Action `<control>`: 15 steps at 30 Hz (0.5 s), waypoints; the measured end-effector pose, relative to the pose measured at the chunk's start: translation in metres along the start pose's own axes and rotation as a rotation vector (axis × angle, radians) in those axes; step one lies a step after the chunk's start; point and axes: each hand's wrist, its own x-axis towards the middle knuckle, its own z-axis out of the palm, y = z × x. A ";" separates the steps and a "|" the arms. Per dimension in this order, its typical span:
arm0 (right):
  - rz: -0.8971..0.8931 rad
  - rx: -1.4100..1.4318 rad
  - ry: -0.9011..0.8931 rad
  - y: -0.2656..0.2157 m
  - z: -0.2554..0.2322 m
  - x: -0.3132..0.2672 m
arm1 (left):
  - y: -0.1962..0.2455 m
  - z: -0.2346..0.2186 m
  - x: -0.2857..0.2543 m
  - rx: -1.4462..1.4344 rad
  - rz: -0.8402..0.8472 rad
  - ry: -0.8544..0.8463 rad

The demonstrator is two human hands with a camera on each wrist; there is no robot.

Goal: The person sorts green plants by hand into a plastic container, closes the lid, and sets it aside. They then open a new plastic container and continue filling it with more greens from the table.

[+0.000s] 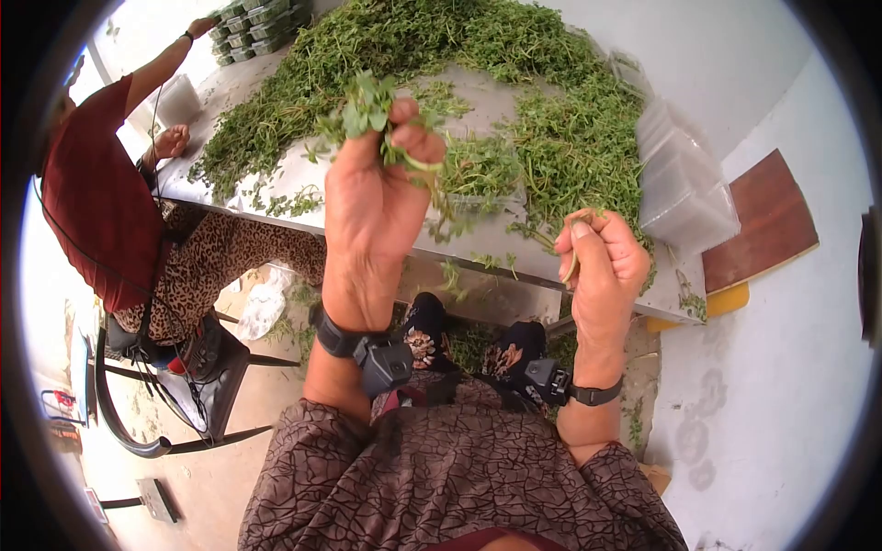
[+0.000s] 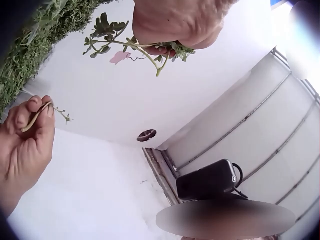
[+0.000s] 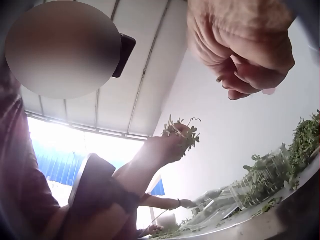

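We see our left hand (image 2: 175, 22) at top gripping a leafy herb bunch (image 2: 130, 42), stems poking out below the fingers. Our right hand (image 2: 22, 135) at lower left pinches a thin stem (image 2: 37, 114). Herb pile (image 2: 35, 35) upper left.

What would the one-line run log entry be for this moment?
left hand: grips herb bunch | right hand: pinches bare stem | table: herb pile, plastic boxes
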 end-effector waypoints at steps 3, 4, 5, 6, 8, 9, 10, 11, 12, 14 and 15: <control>0.014 -0.008 -0.002 0.008 0.001 -0.001 | 0.003 0.004 0.021 0.033 0.043 -0.142; 0.033 -0.018 -0.007 0.010 0.001 -0.001 | 0.002 0.006 0.028 0.086 0.093 -0.131; 0.035 -0.018 -0.009 0.013 0.000 -0.001 | 0.002 0.007 0.036 0.138 0.143 -0.119; 0.053 -0.030 -0.010 0.016 0.000 0.000 | 0.010 -0.008 0.044 0.091 -0.013 -0.208; 0.068 -0.041 -0.013 0.021 0.000 0.001 | -0.009 -0.019 0.054 0.255 0.035 -0.101; 0.077 -0.046 -0.019 0.024 0.000 0.001 | -0.016 -0.025 0.057 0.418 0.081 0.007; 0.087 -0.052 -0.024 0.026 0.000 0.001 | -0.019 -0.031 0.055 0.645 -0.027 0.077; 0.083 -0.054 -0.027 0.027 -0.001 0.001 | -0.022 -0.037 0.052 0.643 -0.023 0.075; 0.081 -0.086 -0.028 0.029 -0.002 0.001 | -0.026 -0.037 0.047 0.829 -0.079 0.177; 0.087 -0.119 -0.027 0.030 -0.004 0.000 | -0.027 -0.035 0.036 1.166 -0.185 0.252; 0.100 -0.120 -0.030 0.031 -0.005 0.001 | -0.025 -0.036 0.036 1.165 -0.187 0.255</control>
